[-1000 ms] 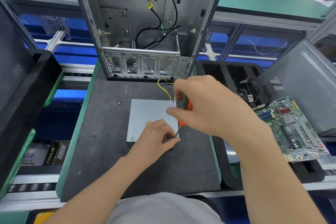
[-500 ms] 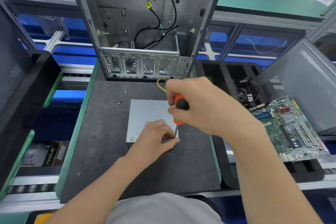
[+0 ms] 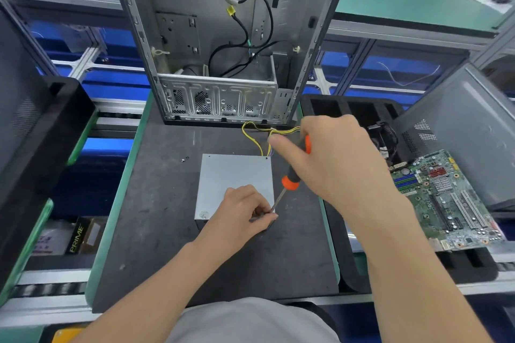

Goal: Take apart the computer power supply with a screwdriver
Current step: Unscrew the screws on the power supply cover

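Left hand (image 3: 239,211) lies on the near right corner of the flat grey metal power supply box (image 3: 234,175), fingers curled, pinching the shaft tip of the orange-and-black-handled screwdriver (image 3: 292,179). Right hand (image 3: 334,167), over the box's right edge, grips the handle; shaft tilted. The box lies flat on the dark grey surface (image 3: 161,220). Beyond the box: yellow wires (image 3: 252,131), then an open grey metal computer case (image 3: 211,22), upright.

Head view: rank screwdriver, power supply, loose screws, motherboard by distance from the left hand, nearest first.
1. screwdriver tip and power supply: both right at the left hand, too close to call.
2. loose screws: on the mat, farther back and to the left.
3. motherboard: far right.
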A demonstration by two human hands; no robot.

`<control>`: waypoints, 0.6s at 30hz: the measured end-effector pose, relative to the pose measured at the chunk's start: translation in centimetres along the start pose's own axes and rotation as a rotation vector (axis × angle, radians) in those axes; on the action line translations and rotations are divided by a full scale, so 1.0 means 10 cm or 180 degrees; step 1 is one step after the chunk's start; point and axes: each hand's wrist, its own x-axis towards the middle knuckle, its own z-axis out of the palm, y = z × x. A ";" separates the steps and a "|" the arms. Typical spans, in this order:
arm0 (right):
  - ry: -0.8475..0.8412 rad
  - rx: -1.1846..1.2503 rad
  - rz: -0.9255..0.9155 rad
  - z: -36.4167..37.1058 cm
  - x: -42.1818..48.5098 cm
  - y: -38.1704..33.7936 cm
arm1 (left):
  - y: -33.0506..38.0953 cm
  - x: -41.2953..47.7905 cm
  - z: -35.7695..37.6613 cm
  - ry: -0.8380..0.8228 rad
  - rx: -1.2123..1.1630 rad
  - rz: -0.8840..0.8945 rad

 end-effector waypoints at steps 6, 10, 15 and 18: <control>-0.0371 0.0570 -0.0293 -0.01 0.01 0.04 | -0.02 0.00 0.00 0.0028 -0.0010 0.0054; -0.0728 0.0698 -0.1169 -0.11 -0.02 -0.02 | 0.00 -0.01 0.00 0.0032 -0.0028 0.0053; -0.1144 0.0783 -0.1639 -0.17 -0.02 -0.05 | 0.00 0.00 -0.05 -0.0191 0.0080 -0.0022; -0.1071 0.0879 -0.1645 -0.14 -0.03 -0.06 | 0.01 0.00 -0.09 -0.0424 0.0110 -0.0100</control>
